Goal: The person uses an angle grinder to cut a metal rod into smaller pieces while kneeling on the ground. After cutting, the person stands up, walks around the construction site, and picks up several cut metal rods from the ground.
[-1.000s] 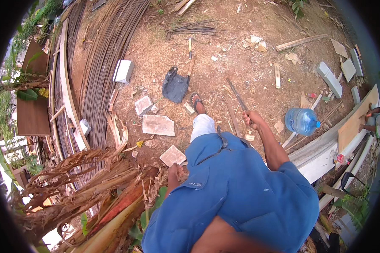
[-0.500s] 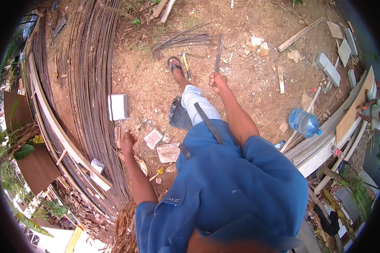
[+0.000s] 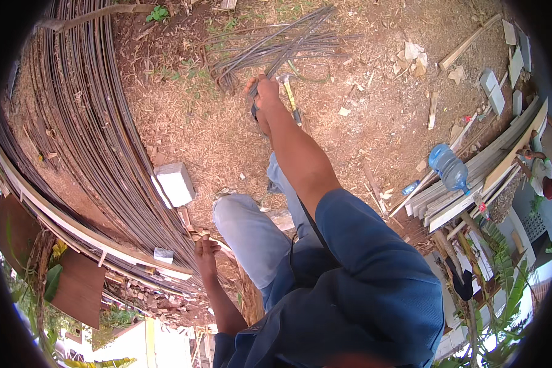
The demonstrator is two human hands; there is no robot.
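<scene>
Stretched forward, my right hand (image 3: 265,92) is closed around a long dark metal bar (image 3: 280,63), which slants away to the far right over a small pile of bent steel rods (image 3: 251,55). A claw hammer (image 3: 290,97) with a yellow and dark handle lies on the ground just right of that hand. My left hand (image 3: 207,250) hangs low beside my bent knee, fingers loosely apart, with nothing visible in them. It is near the ends of many long rusty steel rods (image 3: 98,104). A white block (image 3: 173,184) lies beyond it, against the rods.
A large blue water bottle (image 3: 449,167) lies at the right by stacked planks (image 3: 435,205). Grey-white blocks (image 3: 492,89) and loose wood strips (image 3: 432,110) are farther off. Another person (image 3: 538,165) is at the far right edge. Brown boards (image 3: 76,285) lie at the left.
My right hand, with the metal bar, has moved forward and left toward the bent rods. I have leaned forward and a bent knee has come into view. My left hand has loosened from a curled shape.
</scene>
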